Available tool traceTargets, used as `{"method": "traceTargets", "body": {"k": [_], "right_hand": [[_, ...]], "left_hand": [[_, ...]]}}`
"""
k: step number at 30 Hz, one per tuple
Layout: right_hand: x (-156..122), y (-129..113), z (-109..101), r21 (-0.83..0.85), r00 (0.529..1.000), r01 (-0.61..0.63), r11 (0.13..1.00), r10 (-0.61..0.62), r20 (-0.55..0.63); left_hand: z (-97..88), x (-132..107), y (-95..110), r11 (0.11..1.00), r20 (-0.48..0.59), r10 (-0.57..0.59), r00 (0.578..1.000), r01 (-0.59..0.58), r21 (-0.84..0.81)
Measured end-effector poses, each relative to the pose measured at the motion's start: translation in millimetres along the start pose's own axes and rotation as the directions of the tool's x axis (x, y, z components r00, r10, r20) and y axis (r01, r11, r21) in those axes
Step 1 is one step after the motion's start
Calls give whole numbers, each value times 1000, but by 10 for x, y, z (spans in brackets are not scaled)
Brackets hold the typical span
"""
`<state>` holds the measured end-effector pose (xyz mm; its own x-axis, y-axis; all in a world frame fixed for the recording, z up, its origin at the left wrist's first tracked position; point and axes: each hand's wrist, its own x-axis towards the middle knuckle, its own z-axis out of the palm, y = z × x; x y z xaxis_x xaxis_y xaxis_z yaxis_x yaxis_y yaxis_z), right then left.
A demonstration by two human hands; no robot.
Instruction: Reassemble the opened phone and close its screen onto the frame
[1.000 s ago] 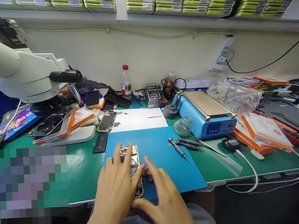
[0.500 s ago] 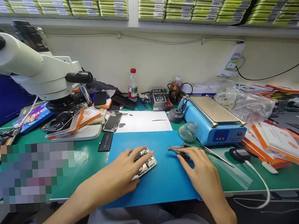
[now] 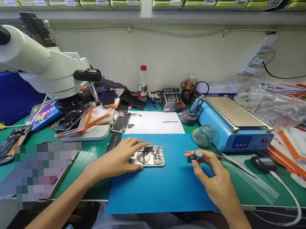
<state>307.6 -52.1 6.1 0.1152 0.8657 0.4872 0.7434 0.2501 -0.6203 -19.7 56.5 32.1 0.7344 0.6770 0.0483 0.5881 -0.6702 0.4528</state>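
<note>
My left hand holds an opened phone by its left end, with the thumb along the near edge and the fingers along the far edge. The phone lies on a blue mat, and its inner parts and a round dark patch face up. To the right, my right hand is closed on a small dark screwdriver. Its round cap points toward me, between thumb and fingers. A black battery lies beside the mat, partly behind my left hand.
A glass jar and tweezers lie right of the mat, before a blue heating plate machine. White paper with small parts lies behind. A microscope stands left, near a phone screen.
The phone has turned from a slant to nearly level, and my left fingers have moved off its middle. The screwdriver has turned in my right hand, cap toward me. The view has shifted.
</note>
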Motion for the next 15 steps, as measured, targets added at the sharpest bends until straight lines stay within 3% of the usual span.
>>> {"method": "traceTargets", "body": {"k": [8, 15], "right_hand": [[27, -28, 142, 16, 997, 79, 997, -79, -15], [23, -27, 138, -98, 985, 167, 981, -169, -20]], "left_hand": [[32, 8, -26, 1000, -15, 15, 1000, -15, -5], [45, -2, -34, 1000, -5, -6, 1000, 6, -22]]}}
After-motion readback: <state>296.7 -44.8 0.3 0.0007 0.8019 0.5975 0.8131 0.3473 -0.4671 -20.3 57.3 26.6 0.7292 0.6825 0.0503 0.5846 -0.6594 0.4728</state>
